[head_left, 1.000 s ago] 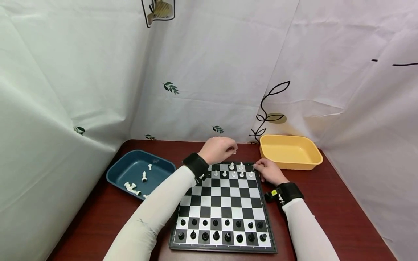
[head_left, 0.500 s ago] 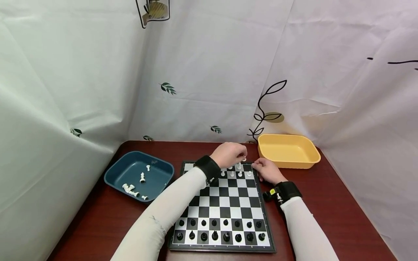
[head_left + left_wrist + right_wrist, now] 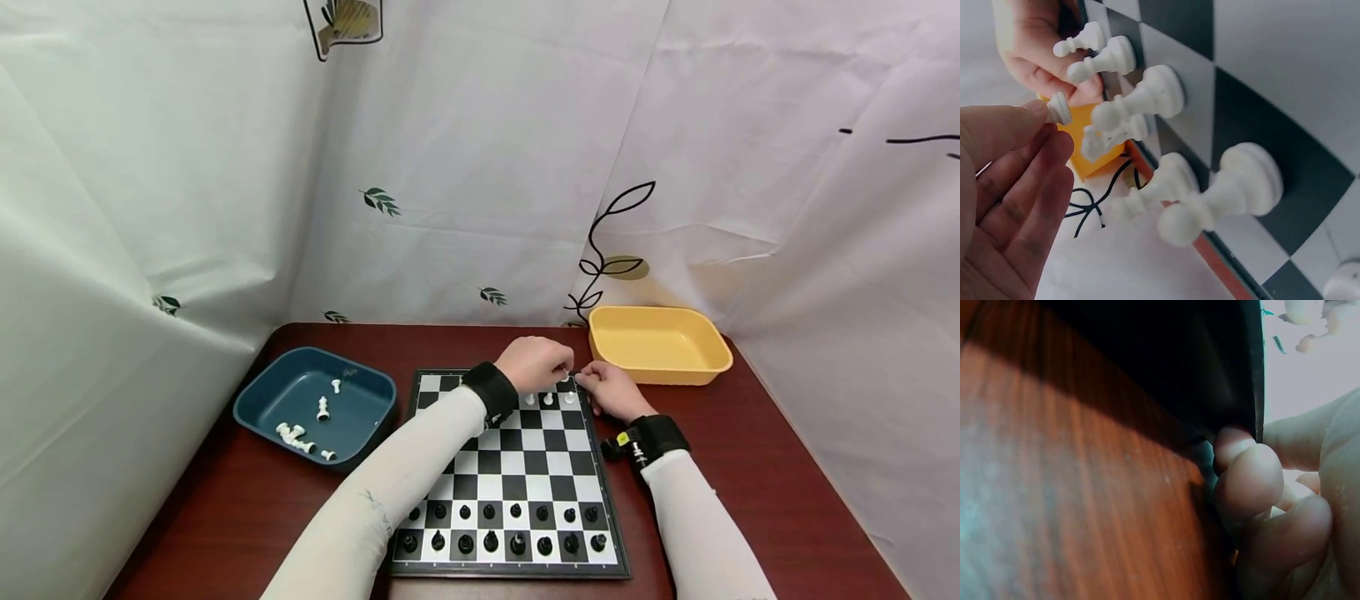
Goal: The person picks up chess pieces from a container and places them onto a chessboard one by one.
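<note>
My left hand (image 3: 535, 364) is over the far right corner of the chessboard (image 3: 510, 572). Thumb and fingertips pinch a white chess piece (image 3: 1058, 109); its round base shows in the left wrist view and the rest is hidden by the fingers. Close by, several white pawns (image 3: 1160, 90) stand upright on the squares. My right hand (image 3: 615, 392) grips the board's far right corner, thumb above and fingers curled in at the edge (image 3: 1259, 369). Black chess pieces (image 3: 517, 543) fill the two near rows. My left forearm covers part of the board's left side.
A blue tray (image 3: 247, 408) on the left holds several white chess pieces (image 3: 296, 437), lying loose. Beyond the right hand stands a yellow tray (image 3: 652, 373). A white cloth (image 3: 465, 167) hangs behind the dark red table (image 3: 750, 467).
My left hand has moved right and down with the white chess piece, toward the board's far right corner. The right hand has stayed at that corner.
</note>
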A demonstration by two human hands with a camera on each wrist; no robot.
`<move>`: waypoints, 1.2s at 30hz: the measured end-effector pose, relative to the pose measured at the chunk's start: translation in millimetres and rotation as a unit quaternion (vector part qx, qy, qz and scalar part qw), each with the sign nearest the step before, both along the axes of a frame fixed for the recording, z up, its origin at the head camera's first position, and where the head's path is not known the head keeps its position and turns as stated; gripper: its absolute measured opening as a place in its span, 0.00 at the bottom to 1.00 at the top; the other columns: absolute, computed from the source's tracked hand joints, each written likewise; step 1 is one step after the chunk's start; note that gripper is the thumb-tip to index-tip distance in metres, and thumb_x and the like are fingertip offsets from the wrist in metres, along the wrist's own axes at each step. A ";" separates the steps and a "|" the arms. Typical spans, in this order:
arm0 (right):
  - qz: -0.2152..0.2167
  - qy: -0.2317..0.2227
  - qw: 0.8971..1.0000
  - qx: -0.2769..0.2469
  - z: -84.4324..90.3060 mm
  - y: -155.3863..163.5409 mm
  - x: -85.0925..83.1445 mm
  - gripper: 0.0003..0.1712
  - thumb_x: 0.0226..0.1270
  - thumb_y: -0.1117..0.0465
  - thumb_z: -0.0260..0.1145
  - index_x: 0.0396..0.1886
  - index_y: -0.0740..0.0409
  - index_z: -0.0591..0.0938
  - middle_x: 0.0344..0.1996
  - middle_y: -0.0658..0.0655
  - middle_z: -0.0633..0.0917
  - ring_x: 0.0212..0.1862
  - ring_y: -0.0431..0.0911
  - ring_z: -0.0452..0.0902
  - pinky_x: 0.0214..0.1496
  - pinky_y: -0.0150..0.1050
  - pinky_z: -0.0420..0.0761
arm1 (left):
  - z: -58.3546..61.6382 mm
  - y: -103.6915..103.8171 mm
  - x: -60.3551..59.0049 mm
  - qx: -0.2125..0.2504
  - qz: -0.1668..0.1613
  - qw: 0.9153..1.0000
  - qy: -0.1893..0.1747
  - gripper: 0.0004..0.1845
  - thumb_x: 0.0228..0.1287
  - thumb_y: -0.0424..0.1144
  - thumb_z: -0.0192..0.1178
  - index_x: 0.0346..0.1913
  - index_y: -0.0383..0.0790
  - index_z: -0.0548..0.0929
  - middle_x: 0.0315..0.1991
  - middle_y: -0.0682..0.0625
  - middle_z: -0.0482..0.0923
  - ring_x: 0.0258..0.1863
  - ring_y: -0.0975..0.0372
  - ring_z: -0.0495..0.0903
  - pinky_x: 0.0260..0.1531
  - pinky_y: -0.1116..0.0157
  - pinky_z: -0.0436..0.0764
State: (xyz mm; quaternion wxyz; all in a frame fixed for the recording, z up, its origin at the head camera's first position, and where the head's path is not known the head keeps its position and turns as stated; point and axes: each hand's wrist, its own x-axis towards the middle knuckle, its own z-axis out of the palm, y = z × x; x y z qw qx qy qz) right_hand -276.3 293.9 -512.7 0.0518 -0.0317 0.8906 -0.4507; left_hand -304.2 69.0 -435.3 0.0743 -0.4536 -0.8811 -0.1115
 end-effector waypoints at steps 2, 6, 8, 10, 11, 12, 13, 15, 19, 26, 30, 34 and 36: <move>0.001 0.002 1.000 0.000 0.1 0.2 0.1 0.13 0.88 0.56 0.62 0.47 0.63 0.81 0.20 0.54 0.78 0.20 0.48 0.78 0.26 0.43 0.77 | -2.1 1.4 -1.1 -0.001 0.000 1.000 -0.010 0.05 0.80 0.37 0.69 0.47 0.50 0.94 0.42 0.60 0.91 0.38 0.68 0.85 0.42 0.69 0.82; 0.002 0.004 1.000 -0.001 -0.5 0.3 0.2 0.13 0.88 0.56 0.62 0.47 0.64 0.82 0.19 0.54 0.78 0.20 0.48 0.78 0.26 0.43 0.77 | -4.9 3.8 -2.2 -0.005 -0.003 1.000 -0.019 0.04 0.79 0.37 0.70 0.46 0.49 0.93 0.41 0.59 0.91 0.38 0.68 0.84 0.43 0.69 0.82; 0.004 0.002 1.000 -0.003 -0.9 -0.1 0.2 0.13 0.88 0.56 0.62 0.47 0.64 0.82 0.19 0.54 0.78 0.20 0.48 0.78 0.26 0.43 0.77 | -5.8 4.5 -2.2 -0.008 -0.004 1.000 -0.021 0.04 0.79 0.37 0.70 0.46 0.50 0.93 0.41 0.59 0.91 0.38 0.68 0.84 0.43 0.69 0.81; 0.005 0.001 1.000 -0.006 -0.8 -0.1 0.5 0.14 0.88 0.56 0.62 0.47 0.64 0.82 0.19 0.54 0.78 0.20 0.48 0.78 0.26 0.43 0.77 | -6.9 5.4 -2.5 -0.011 -0.004 1.000 -0.020 0.04 0.79 0.37 0.69 0.46 0.50 0.93 0.41 0.60 0.90 0.37 0.68 0.83 0.42 0.70 0.81; 0.006 0.001 1.000 -0.006 -0.8 -0.1 0.4 0.13 0.88 0.56 0.62 0.47 0.64 0.82 0.19 0.54 0.78 0.20 0.48 0.78 0.26 0.43 0.77 | -7.1 5.8 -2.7 -0.012 -0.004 1.000 -0.020 0.05 0.79 0.37 0.69 0.46 0.50 0.93 0.41 0.60 0.90 0.37 0.68 0.83 0.42 0.70 0.81; 0.005 0.001 1.000 -0.006 -0.6 0.2 0.5 0.13 0.88 0.56 0.62 0.48 0.64 0.82 0.19 0.54 0.78 0.20 0.48 0.78 0.26 0.43 0.77 | -7.3 6.1 -2.7 -0.013 -0.004 1.000 -0.019 0.05 0.80 0.36 0.69 0.46 0.50 0.93 0.41 0.60 0.90 0.37 0.68 0.83 0.42 0.70 0.81; 0.005 0.002 1.000 -0.005 -0.5 0.4 0.4 0.13 0.88 0.56 0.62 0.48 0.64 0.82 0.19 0.54 0.78 0.20 0.48 0.78 0.26 0.43 0.77 | -7.3 6.4 -2.7 -0.014 -0.003 1.000 -0.018 0.05 0.80 0.36 0.69 0.45 0.50 0.93 0.41 0.60 0.90 0.37 0.68 0.83 0.42 0.70 0.81; 0.004 0.004 1.000 -0.004 0.0 0.7 0.4 0.13 0.88 0.56 0.62 0.48 0.64 0.82 0.19 0.54 0.78 0.20 0.48 0.78 0.26 0.43 0.77 | -7.3 7.1 -2.7 -0.017 0.000 1.000 -0.012 0.06 0.80 0.36 0.68 0.46 0.50 0.94 0.41 0.60 0.90 0.37 0.68 0.83 0.42 0.69 0.81; 0.001 0.006 1.000 -0.003 -0.1 0.5 0.1 0.13 0.88 0.56 0.62 0.47 0.64 0.82 0.19 0.54 0.78 0.20 0.48 0.78 0.26 0.43 0.77 | -7.5 8.1 -2.4 -0.027 0.004 1.000 -0.003 0.06 0.80 0.36 0.68 0.46 0.51 0.94 0.41 0.60 0.91 0.38 0.68 0.84 0.42 0.69 0.81; 0.003 0.002 1.000 -0.005 -1.1 -0.6 0.3 0.13 0.88 0.56 0.61 0.47 0.64 0.82 0.20 0.54 0.78 0.20 0.48 0.77 0.26 0.43 0.78 | -11.5 12.5 -3.1 -0.027 -0.007 1.000 -0.012 0.06 0.80 0.35 0.67 0.44 0.49 0.92 0.39 0.59 0.89 0.36 0.67 0.82 0.41 0.69 0.81; 0.002 0.006 1.000 -0.003 0.5 -0.4 0.0 0.13 0.88 0.57 0.61 0.47 0.63 0.82 0.19 0.54 0.78 0.20 0.48 0.77 0.26 0.43 0.77 | -12.5 15.3 -3.8 -0.018 -0.012 1.000 -0.007 0.07 0.80 0.34 0.67 0.42 0.48 0.91 0.38 0.58 0.89 0.34 0.66 0.81 0.40 0.68 0.79; 0.004 0.009 1.000 -0.002 0.3 0.6 -0.7 0.13 0.88 0.56 0.62 0.47 0.63 0.82 0.19 0.54 0.78 0.20 0.48 0.77 0.26 0.43 0.77 | -15.2 16.0 -6.0 -0.024 -0.009 1.000 -0.010 0.06 0.80 0.33 0.67 0.44 0.47 0.92 0.39 0.58 0.89 0.36 0.66 0.82 0.41 0.68 0.80; 0.006 0.009 1.000 0.000 -0.5 1.3 -0.8 0.13 0.88 0.56 0.62 0.47 0.63 0.82 0.19 0.54 0.78 0.20 0.48 0.78 0.26 0.43 0.77 | -17.2 15.5 -6.8 -0.029 -0.007 0.999 -0.016 0.06 0.80 0.34 0.68 0.45 0.47 0.93 0.40 0.58 0.90 0.37 0.66 0.83 0.42 0.69 0.81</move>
